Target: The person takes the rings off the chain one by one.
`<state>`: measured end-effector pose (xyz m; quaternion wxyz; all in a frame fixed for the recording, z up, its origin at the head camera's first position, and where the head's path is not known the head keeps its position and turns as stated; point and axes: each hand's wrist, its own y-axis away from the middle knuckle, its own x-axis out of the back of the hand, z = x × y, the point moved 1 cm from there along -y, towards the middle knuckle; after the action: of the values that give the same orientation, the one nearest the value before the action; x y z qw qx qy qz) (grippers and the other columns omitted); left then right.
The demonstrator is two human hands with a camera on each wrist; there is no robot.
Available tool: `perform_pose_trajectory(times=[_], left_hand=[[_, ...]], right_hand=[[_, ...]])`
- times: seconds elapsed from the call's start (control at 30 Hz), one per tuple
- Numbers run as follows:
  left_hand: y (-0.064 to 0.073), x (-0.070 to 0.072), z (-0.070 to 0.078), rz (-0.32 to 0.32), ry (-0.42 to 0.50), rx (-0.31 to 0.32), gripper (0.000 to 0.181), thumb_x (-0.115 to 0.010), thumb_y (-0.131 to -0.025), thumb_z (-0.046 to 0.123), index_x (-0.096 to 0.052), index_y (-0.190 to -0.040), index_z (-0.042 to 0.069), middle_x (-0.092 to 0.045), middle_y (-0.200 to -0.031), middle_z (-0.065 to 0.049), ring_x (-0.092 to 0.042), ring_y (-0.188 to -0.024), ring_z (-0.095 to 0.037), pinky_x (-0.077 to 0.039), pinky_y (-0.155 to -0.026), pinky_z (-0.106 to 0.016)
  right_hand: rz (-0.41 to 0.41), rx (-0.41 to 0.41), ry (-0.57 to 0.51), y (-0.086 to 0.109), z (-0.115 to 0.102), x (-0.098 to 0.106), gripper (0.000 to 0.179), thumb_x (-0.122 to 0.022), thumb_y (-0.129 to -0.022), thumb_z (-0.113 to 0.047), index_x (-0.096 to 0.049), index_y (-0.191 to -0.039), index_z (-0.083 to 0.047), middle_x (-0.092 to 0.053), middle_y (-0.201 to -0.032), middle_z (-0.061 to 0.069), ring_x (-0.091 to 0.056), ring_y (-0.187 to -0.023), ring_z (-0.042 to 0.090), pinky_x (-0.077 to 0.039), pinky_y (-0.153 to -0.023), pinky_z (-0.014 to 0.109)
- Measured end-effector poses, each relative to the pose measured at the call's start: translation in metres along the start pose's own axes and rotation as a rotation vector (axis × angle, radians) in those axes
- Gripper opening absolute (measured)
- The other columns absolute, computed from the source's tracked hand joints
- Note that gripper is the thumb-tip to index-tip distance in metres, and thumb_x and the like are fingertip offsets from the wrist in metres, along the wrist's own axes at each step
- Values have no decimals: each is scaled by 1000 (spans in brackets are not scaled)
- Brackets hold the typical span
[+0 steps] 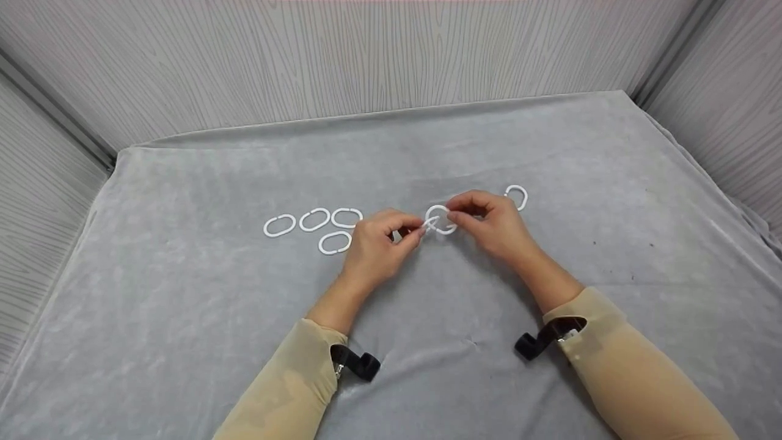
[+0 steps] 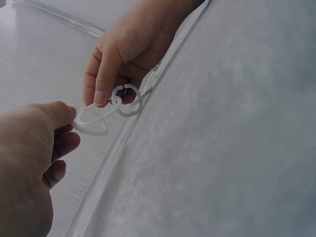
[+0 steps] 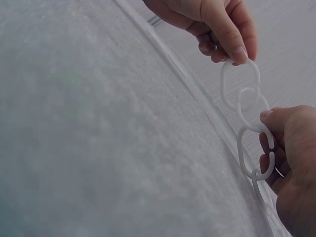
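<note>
My left hand (image 1: 382,247) pinches a white oval plastic link (image 3: 222,86) between thumb and fingers. That link is looped through a second white link (image 3: 239,106), which my right hand (image 1: 492,226) holds between thumb and fingertips. Below it, in the right wrist view, a third link (image 3: 240,154) with a small gap in its side hangs by the right fingers, and part of a further link (image 3: 256,186) passes through it. Both hands are close together above the cloth. The right fingers partly cover where the links meet.
Several loose white links (image 1: 265,228) lie on the grey cloth (image 1: 183,305) left of the left hand. Another link (image 1: 525,198) shows beyond the right hand; whether it joins the held chain cannot be told. Pale wood-grain panels (image 1: 366,55) stand behind and at both sides.
</note>
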<state>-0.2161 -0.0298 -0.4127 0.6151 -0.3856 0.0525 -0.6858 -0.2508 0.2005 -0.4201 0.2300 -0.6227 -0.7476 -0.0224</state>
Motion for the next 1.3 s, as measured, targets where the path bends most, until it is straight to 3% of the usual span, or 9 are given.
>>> perform_pose_trajectory(times=[0.47,0.83,1.3], left_hand=[[0,-1,0,-20,-48,-76,6,-82,-89,1,-82,-94,5,-75,-85,-4,-70,-75,-21,-56,-66,-39],[0,-1,0,-42,-52,-87,6,-83,-90,3,-83,-95,6,-76,-86,-3,-70,-76,-18,-55,-67,-31],[2,-2,2,-59,-52,-57,5,-83,-89,2,-83,-94,4,-75,-86,-4,-70,-76,-18,-54,-67,-31]], right_hand=[[19,26,-66,-2,0,1,12,-79,-92,3,-80,-104,2,-77,-96,13,-67,-85,12,-52,-77,22],[27,24,-76,-2,0,1,12,-80,-92,1,-80,-105,1,-77,-97,13,-68,-85,14,-52,-78,23],[26,18,-82,-1,-1,1,13,-81,-92,1,-80,-105,0,-77,-98,12,-67,-86,15,-52,-77,23]])
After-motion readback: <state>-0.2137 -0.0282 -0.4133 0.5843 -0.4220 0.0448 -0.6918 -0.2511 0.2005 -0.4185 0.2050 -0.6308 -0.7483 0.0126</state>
